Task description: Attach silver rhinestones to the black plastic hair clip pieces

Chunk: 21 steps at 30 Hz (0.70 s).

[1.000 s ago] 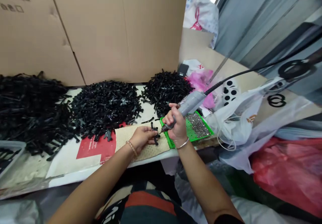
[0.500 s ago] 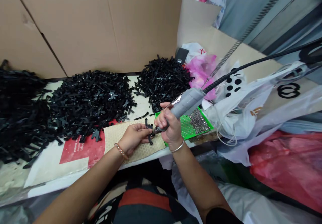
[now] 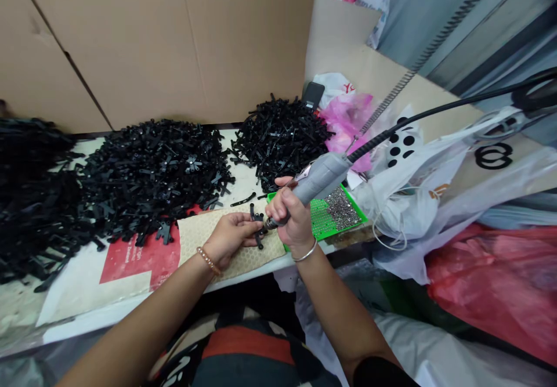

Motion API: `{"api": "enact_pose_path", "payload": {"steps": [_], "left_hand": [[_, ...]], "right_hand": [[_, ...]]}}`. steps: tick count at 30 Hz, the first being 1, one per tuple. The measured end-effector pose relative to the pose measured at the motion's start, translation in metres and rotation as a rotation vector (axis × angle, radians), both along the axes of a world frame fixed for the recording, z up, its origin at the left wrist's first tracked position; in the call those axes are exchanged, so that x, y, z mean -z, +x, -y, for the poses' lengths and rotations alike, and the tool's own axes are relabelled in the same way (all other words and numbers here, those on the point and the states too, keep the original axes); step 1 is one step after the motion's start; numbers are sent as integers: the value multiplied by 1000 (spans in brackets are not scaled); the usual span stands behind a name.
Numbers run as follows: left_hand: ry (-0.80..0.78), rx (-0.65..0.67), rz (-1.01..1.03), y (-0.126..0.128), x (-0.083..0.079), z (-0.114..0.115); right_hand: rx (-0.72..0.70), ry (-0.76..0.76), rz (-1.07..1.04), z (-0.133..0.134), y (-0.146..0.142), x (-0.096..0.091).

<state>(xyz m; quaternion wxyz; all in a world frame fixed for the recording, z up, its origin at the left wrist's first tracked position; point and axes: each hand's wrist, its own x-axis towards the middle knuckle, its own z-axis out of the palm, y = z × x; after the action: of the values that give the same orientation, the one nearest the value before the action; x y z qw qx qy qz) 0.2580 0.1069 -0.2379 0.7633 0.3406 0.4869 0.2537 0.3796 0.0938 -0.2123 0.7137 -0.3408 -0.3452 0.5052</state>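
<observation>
My left hand [image 3: 230,237] pinches a small black branched part [image 3: 257,217] over a beige honeycomb-patterned mat [image 3: 200,233]. In my right hand [image 3: 293,216] is a grey electric screwdriver [image 3: 324,175], gripped around its body and slanting down to the left. Its tip reaches the black part beside my left fingertips; the exact contact point is too small to make out. Just behind my right hand lies a green perforated tray [image 3: 319,219] with many small metal screws [image 3: 343,208] at its right end. A loose black strip [image 3: 243,199] lies behind the mat.
Heaps of black parts [image 3: 156,172] cover the back and left of the table, with another pile [image 3: 285,137] behind the tray. A coiled spring [image 3: 391,94] and black cable [image 3: 435,108] run from the screwdriver to the upper right. Plastic bags [image 3: 404,201] crowd the right.
The view has shifted very slightly. Both hands, the black part and the screwdriver stay almost in the same place.
</observation>
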Motion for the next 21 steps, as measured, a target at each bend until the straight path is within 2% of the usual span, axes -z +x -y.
{"api": "enact_pose_path", "payload": {"steps": [21], "left_hand": [[2,-16,41,0,4,-2]], "right_hand": [[-29,64,79,1,-3,9]]}}
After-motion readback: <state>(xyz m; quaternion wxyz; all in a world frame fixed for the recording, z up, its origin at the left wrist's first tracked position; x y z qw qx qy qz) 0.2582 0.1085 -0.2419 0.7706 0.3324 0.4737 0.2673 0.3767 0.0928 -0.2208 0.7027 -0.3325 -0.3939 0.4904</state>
